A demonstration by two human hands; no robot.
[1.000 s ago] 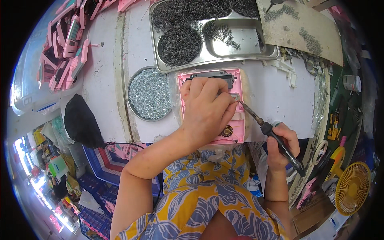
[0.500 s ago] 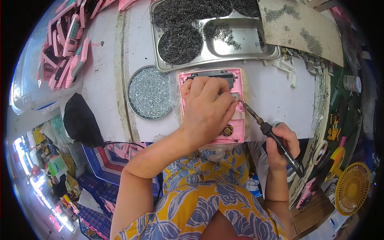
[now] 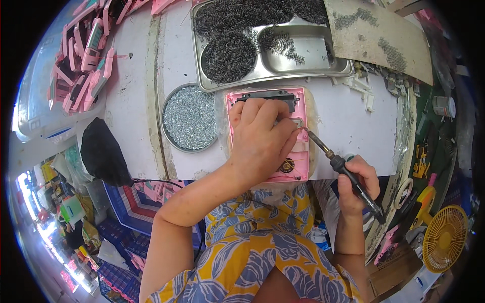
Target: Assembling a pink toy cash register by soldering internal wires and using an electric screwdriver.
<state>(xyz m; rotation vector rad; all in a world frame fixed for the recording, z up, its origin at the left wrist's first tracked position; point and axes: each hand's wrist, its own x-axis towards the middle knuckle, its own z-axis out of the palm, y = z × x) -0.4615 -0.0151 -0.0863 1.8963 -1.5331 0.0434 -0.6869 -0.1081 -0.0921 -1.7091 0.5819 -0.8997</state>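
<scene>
A shallow pink plastic casing (image 3: 302, 164) lies in front of me on clear plastic wrap, its inside facing up. A dark bar-shaped part (image 3: 275, 96) sits along its far end, and a small round speaker (image 3: 287, 165) with thin wires sits in its near part. My left hand (image 3: 260, 136) rests across the casing, fingers bent and pressed together near its right wall; what they pinch is hidden. My right hand (image 3: 357, 184) grips a soldering iron (image 3: 348, 174) by its black handle. The iron's tip meets the casing's right side beside my left fingertips.
A round dish of small metal screws (image 3: 189, 118) stands left of the casing. Beyond it is a steel tray (image 3: 323, 63) holding heaps of dark springs (image 3: 227, 55). Pink assembled units (image 3: 83, 65) pile up at far left. A black cloth-like bundle (image 3: 103, 151) and a yellow fan (image 3: 445, 237) flank me.
</scene>
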